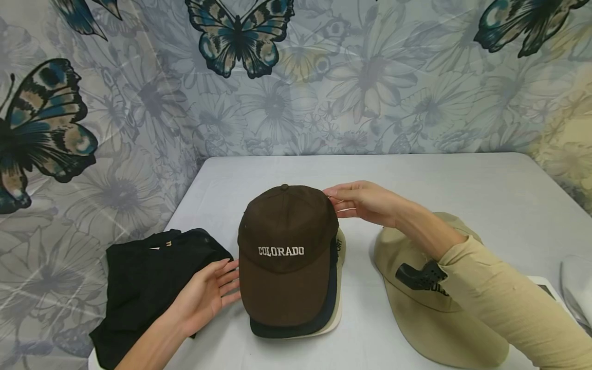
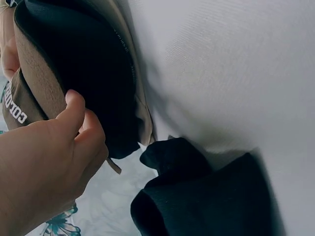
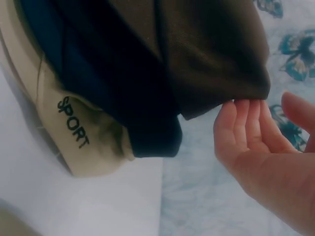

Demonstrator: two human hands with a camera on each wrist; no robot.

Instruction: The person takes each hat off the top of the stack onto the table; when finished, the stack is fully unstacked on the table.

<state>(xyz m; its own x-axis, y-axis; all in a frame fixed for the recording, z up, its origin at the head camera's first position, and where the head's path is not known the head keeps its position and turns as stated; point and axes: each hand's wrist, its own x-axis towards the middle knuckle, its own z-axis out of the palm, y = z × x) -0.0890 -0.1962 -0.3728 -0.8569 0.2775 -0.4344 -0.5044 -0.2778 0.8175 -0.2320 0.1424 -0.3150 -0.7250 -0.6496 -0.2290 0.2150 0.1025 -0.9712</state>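
**Both hands at the sides of a brown cap heading a stack of three**

Brown cap found at the middle of the near half of the white tabletop, uppermost of the stack; white lettering on its front reads COLORADO; its brim points to the near side. Navy cap lies directly beneath; beige cap, marked SPORT in dark letters, sits under that and shows along the right side.

Left hand stands at the left side of the brown cap, palm turned towards it; its grip is loose, fingers spread and extended, nothing clasped; whether its fingertips touch the cap cannot be told with certainty. Right hand reaches in from the right to the far right side of the same cap; its grip is likewise slack, fingers straight with the tips touching the cap's edge, thumb standing apart.

Black cloth lies folded to the left, just beside the left hand; tan cap with a dark print lies to the right, brim to the near side, partly covered by a tan sleeve; pale item at the right edge is cut off, identity undetermined; floral backdrop with butterflies hangs beyond the far edge.
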